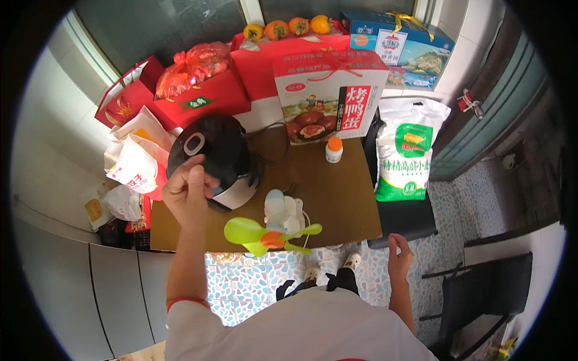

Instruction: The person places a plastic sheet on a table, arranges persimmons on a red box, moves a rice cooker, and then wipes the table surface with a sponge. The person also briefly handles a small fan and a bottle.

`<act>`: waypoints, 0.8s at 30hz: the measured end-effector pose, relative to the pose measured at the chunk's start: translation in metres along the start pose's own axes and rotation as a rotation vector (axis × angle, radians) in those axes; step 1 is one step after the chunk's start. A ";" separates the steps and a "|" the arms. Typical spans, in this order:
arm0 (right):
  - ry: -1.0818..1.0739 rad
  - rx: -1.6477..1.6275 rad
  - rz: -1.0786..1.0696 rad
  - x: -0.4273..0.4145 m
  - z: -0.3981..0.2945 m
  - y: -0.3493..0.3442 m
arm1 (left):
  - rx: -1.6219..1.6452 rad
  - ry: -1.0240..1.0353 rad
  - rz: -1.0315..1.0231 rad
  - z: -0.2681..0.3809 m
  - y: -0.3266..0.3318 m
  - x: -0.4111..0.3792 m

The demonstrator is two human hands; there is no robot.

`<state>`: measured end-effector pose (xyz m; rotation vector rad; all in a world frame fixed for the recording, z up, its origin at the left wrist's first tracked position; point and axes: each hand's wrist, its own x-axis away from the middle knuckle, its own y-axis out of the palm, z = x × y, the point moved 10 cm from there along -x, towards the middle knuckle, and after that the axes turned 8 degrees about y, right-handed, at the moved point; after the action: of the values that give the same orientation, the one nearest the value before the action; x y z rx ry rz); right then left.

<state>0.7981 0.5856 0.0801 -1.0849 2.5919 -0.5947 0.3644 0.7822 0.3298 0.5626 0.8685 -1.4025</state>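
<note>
My left hand (187, 187) is raised at the near left side of a black and silver rice cooker (221, 149), its fingers bent and somewhat apart. Nothing shows in it, and whether it touches the cooker I cannot tell. Off the table's right edge, over the floor, hangs my right hand (399, 259), loosely curled with no object visible. A small fan with green blades (246, 230) and an orange hub stands at the table's front edge. Behind its blades are a pale blue and white body (274, 207) and white plastic pieces (293, 214).
The brown table (334, 198) also bears an orange-capped white bottle (333, 151) and an egg gift box (332, 97). Red gift boxes (253, 63), persimmons (277, 30) and a blue box (406, 49) line the back. A flour sack (404, 149) rests on a black chair (406, 221).
</note>
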 end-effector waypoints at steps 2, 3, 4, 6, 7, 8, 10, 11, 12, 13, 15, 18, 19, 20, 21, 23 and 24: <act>0.024 0.000 -0.054 0.027 -0.026 -0.001 | 0.279 0.132 -0.132 0.043 0.031 0.006; -0.010 -0.093 -0.022 0.041 -0.038 -0.008 | 0.426 0.224 -0.245 0.078 0.057 0.014; -0.048 -0.190 0.004 0.052 -0.050 -0.012 | 0.460 0.257 -0.431 0.109 0.088 0.029; -0.106 -0.404 0.002 0.070 -0.075 -0.016 | 0.611 0.012 -0.753 0.136 0.149 0.092; -0.118 -0.512 -0.018 0.080 -0.090 -0.018 | 0.602 0.026 -0.870 0.151 0.173 0.123; -0.112 -0.662 -0.035 0.091 -0.111 -0.021 | 0.623 -0.019 -0.892 0.154 0.192 0.150; -0.044 -0.881 -0.010 0.110 -0.129 -0.025 | 0.717 -0.130 -0.974 0.158 0.219 0.202; 0.102 -0.901 0.076 0.119 -0.126 -0.025 | 0.791 -0.206 -1.032 0.165 0.227 0.228; 0.128 -0.842 0.131 0.128 -0.117 -0.034 | 0.825 -0.125 -1.011 0.182 0.225 0.243; 0.159 -0.784 0.190 0.141 -0.102 -0.044 | 0.859 -0.201 -1.072 0.189 0.225 0.264; 0.087 -0.801 0.241 0.162 -0.082 -0.063 | 0.912 -0.345 -1.191 0.205 0.224 0.300; 0.034 -0.831 0.243 0.199 -0.055 -0.083 | 0.984 -0.535 -1.215 0.225 0.207 0.343; 0.028 -0.849 0.233 0.211 -0.047 -0.086 | 0.993 -0.572 -1.231 0.229 0.204 0.359; -0.060 -0.828 0.242 0.225 -0.042 -0.094 | 0.969 -0.585 -1.224 0.231 0.200 0.372; -0.119 -0.774 0.246 0.237 -0.037 -0.099 | 0.956 -0.612 -1.238 0.237 0.196 0.379; -0.233 -0.666 0.253 0.260 -0.031 -0.108 | 0.927 -0.667 -1.262 0.244 0.184 0.388; -0.148 -0.694 0.261 0.267 -0.015 -0.109 | 0.874 -0.690 -1.247 0.242 0.178 0.389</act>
<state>0.6766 0.3269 0.1209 -0.8759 2.7926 0.4658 0.5650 0.3773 0.1358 0.0454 -0.1279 -2.9144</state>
